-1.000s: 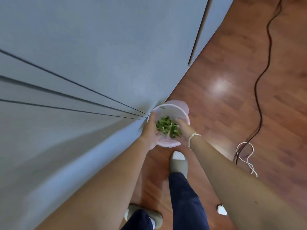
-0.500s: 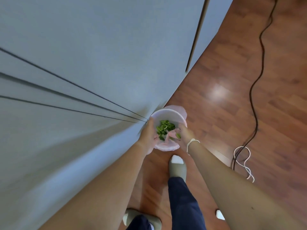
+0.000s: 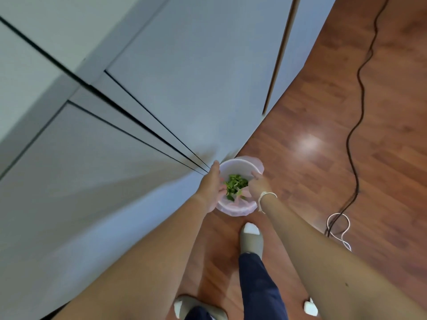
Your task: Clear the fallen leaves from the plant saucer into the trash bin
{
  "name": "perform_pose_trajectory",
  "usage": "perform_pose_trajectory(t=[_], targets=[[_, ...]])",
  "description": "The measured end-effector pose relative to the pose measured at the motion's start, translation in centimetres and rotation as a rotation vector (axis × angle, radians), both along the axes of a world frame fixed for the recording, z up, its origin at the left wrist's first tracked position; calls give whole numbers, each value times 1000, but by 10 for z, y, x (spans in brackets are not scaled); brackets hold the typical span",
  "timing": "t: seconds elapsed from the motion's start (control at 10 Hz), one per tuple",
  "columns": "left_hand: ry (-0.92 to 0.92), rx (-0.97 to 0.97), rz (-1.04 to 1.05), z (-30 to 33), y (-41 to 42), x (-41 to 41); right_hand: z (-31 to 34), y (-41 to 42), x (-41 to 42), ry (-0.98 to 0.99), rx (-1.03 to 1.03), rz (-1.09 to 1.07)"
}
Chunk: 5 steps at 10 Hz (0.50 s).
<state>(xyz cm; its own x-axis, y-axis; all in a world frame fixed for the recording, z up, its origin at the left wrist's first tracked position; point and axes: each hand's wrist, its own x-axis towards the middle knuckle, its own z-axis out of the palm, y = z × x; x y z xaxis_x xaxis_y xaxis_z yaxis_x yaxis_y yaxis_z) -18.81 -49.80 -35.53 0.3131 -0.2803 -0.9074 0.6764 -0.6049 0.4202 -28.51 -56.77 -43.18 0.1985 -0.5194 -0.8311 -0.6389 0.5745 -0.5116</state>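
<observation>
A small round trash bin (image 3: pixel 238 210) with a pink liner stands on the wooden floor against the grey cabinet. A heap of green leaves (image 3: pixel 236 183) lies inside its mouth. My left hand (image 3: pixel 211 184) hovers over the bin's left rim, palm turned inward and fingers spread, with a few leaves close to the fingertips. My right hand (image 3: pixel 257 187) is over the right rim with its back to the camera, one finger stretched toward the far rim and a string bracelet on the wrist. No plant saucer is in view.
Grey cabinet doors (image 3: pixel 138 112) fill the left side. Reddish wooden floor (image 3: pixel 312 181) spreads to the right, crossed by a black cable (image 3: pixel 357 112) ending near a looped white cord (image 3: pixel 339 225). My slippered feet (image 3: pixel 250 239) stand just behind the bin.
My two hands have drawn apart over the bin. The green leaves that were bunched between them now lie lower, inside the liner.
</observation>
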Motion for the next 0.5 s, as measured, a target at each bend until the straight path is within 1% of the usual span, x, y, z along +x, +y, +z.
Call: perform_pose_trajectory(t=[0.1,0.2,0.3,0.4,0.5], targets=[[-2,-8,-4,3,4,-3,0,1,1,-54,14,-37],[8,-9,-15,5,8,-6,2,5,-4,-7,38,-43],[1,-9,-23,14,11,-7,16,9,-9,-6,74,-5],[-5,-21,-23,28,13,-6,34,9,-11,3,54,44],[-29,-32,-23,51,19,-4,54,10,-13,16,39,39]])
